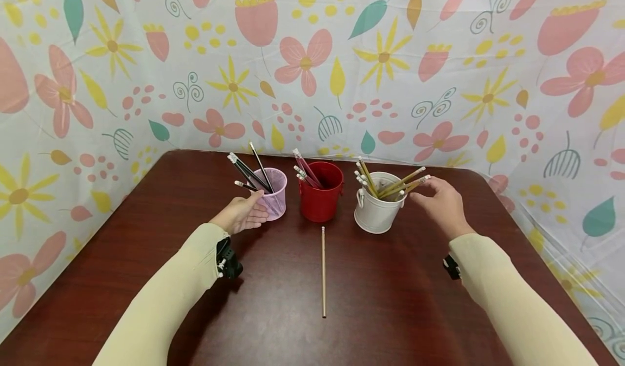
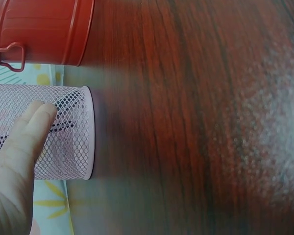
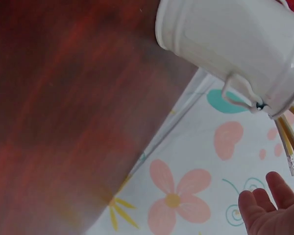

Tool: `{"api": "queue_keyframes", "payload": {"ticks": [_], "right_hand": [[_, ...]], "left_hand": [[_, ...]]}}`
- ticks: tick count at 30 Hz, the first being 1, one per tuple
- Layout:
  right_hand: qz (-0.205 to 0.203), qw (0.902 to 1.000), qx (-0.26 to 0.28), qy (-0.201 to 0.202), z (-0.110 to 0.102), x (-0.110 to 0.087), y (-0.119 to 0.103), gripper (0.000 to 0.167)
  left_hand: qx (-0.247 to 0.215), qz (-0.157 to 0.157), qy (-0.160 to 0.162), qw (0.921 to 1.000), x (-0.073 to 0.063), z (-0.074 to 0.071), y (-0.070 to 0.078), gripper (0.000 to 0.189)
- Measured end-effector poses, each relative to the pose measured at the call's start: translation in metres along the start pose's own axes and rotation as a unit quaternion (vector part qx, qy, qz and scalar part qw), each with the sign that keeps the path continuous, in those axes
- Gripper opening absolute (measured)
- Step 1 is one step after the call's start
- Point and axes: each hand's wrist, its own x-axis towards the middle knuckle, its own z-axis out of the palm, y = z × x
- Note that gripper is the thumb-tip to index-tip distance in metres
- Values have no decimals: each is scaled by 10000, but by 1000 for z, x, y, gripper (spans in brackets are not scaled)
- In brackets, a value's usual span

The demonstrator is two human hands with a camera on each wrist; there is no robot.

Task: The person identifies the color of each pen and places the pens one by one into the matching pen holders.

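Note:
A pink mesh pencil cup point(image 1: 276, 206) with several black pencils point(image 1: 249, 172) stands at the left. My left hand point(image 1: 242, 214) is against its near left side, fingers extended; in the left wrist view, fingers point(image 2: 36, 125) lie in front of the mesh. My right hand point(image 1: 443, 204) is at the right side of a white bucket point(image 1: 375, 217) holding several yellow pencils point(image 1: 397, 186). Its index finger is beside a pencil's eraser end, the thumb near the rim; the right wrist view shows other fingers point(image 3: 264, 198) loosely bent, holding nothing.
Between them stands a red bucket point(image 1: 319, 203) with several reddish pencils point(image 1: 306, 169). One plain pencil point(image 1: 323, 274) lies lengthwise on the dark wooden table point(image 1: 376, 306), its eraser end toward the buckets. A flower-patterned cloth point(image 1: 303, 111) hangs behind the table.

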Motion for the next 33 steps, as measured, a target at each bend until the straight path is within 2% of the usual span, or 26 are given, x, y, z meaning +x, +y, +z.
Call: {"api": "queue_keyframes", "payload": {"ticks": [5, 9, 13, 18, 24, 28, 30, 33], "right_hand": [[494, 9986, 168, 22, 2, -12, 2, 40], [683, 9974, 173, 148, 5, -18, 3, 45], [872, 9958, 275, 40, 11, -25, -2, 47], [1083, 9927, 522, 15, 30, -36, -17, 38], [555, 9963, 656, -22, 53, -48, -41, 17], [116, 9964, 786, -280, 68, -49, -58, 11], [-32, 9954, 736, -606, 77, -50, -67, 10], [-149, 9900, 360, -1356, 92, -51, -81, 14]], "left_hand": [[-16, -40, 56, 10000, -3, 1, 2, 59], [-22, -13, 17, 10000, -3, 0, 2, 57], [35, -1, -35, 10000, -3, -1, 2, 55], [89, 2, -109, 9999, -3, -3, 2, 58], [155, -6, -110, 9998, -3, 0, 5, 62], [251, 55, -83, 9996, -2, 2, 4, 65], [304, 84, -104, 9994, -2, 1, 3, 68], [353, 71, -129, 9993, -2, -1, 1, 68]]}}
